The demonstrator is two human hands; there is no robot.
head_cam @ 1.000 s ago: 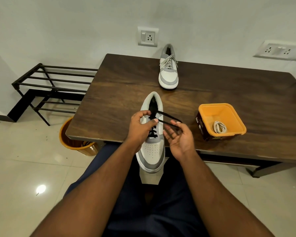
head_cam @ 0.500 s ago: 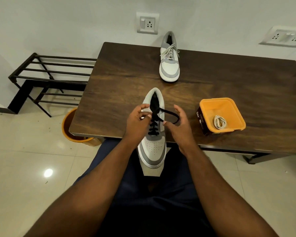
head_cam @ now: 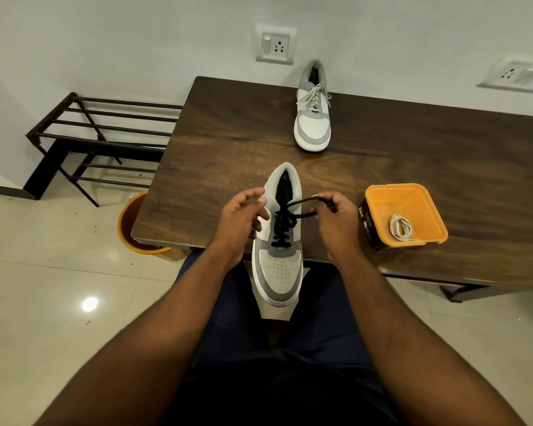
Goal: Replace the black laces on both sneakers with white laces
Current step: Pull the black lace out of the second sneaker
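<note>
**A:** What does the head view show?

**B:** A person sits at a dark tabletop [head_cam: 216, 124]. The near sneaker [head_cam: 279, 253] lies with its toe towards them and its heel away, its toe past the table's near edge. It has a black lace [head_cam: 282, 226].

**A:** And the hands?

**B:** The right hand [head_cam: 336, 222] pinches a loop of that lace, drawn out to the sneaker's right. The left hand [head_cam: 243, 222] rests against the sneaker's left side, fingers [head_cam: 253, 193] curled; whether they hold anything, I cannot tell.

**A:** Which way must the lace go?

**B:** Likely rightward, across the sneaker's long axis; the right hand has it.

**A:** The rest?

**B:** The far sneaker [head_cam: 313, 118] has a pale lace. A white lace [head_cam: 400, 227] lies coiled in an orange tub [head_cam: 379, 198], just right of the right hand.
</note>
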